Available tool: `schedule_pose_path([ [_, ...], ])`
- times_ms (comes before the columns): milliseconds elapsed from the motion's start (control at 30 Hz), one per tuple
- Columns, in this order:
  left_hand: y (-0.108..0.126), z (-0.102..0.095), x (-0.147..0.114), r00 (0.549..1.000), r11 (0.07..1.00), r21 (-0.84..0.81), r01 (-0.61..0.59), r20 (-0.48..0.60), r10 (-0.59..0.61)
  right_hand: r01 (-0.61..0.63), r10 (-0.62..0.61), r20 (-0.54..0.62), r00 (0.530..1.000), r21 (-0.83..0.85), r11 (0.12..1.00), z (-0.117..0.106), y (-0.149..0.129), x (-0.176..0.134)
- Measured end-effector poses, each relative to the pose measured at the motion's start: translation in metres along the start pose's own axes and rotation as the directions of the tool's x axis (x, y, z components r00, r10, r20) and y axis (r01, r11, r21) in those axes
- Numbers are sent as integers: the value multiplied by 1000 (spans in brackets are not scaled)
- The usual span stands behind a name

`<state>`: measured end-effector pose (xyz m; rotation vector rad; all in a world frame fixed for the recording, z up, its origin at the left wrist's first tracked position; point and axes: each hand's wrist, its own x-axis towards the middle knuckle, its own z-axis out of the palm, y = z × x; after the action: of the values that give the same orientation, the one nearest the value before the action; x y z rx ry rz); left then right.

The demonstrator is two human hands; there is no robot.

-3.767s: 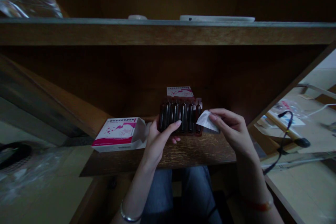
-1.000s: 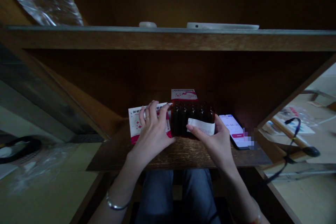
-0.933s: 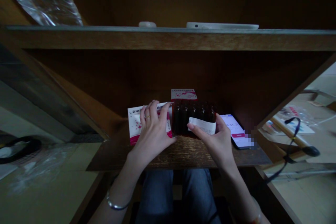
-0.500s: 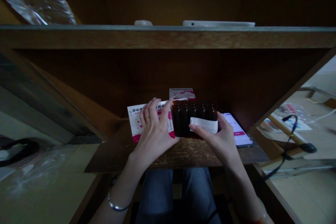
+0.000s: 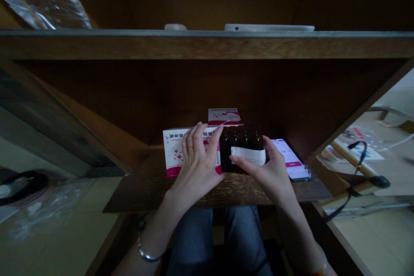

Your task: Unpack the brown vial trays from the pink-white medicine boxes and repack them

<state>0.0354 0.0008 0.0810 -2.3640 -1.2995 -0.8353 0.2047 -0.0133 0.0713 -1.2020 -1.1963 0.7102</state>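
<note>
My left hand [image 5: 198, 155] grips a white and pink medicine box [image 5: 173, 155] printed with dark characters, its open end facing right. A tray of several dark brown glass vials [image 5: 242, 136] sticks out of that end. My right hand [image 5: 267, 168] is closed round the tray's right side, its thumb pressing a folded white paper leaflet [image 5: 250, 155] against the vials. The left part of the tray is hidden inside the box. Behind them lies a second white and pink box [image 5: 224, 115].
A lit phone [image 5: 291, 161] lies on the wooden shelf [image 5: 194, 198] beside my right hand. Above, an upper shelf edge [image 5: 207, 47] crosses the view, with a white flat object [image 5: 268, 28] on it. A black cable [image 5: 351, 189] hangs at the right.
The box has moved right over the vials, so less of the tray shows. My left hand has shifted right with it; my right hand has moved slightly left.
</note>
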Motion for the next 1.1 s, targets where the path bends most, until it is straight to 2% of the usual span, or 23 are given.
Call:
schedule_pose_path([
  [133,-1,2,0,1000,1000,-4,0,18,0,-3,2,4,1000,26,1000,-2,2,1],
  [333,-1,4,1,999,1000,-27,15,37,-14,81,-81,9,997,-15,997,0,1,-6],
  [400,-1,3,0,999,999,-48,10,32,-8,31,-31,7,999,3,1000,0,-1,-4],
  [533,2,-3,-1,998,984,-179,19,65,-8,-197,183,114,977,122,973,-2,-4,2],
  [600,4,-6,-2,997,979,-202,19,76,-4,-235,214,137,967,153,960,-2,-3,4],
  [733,7,-9,-3,998,984,-178,-1,68,13,-176,163,92,982,159,971,2,0,4],
  [833,8,-9,-2,999,987,-159,-19,38,25,-180,167,80,983,185,966,4,1,2],
  [933,11,-8,0,999,991,-130,-35,0,36,-168,152,91,984,210,963,7,0,0],
  [1100,16,-7,2,999,993,-115,-37,-20,35,-79,52,124,991,222,972,11,4,-2],
])
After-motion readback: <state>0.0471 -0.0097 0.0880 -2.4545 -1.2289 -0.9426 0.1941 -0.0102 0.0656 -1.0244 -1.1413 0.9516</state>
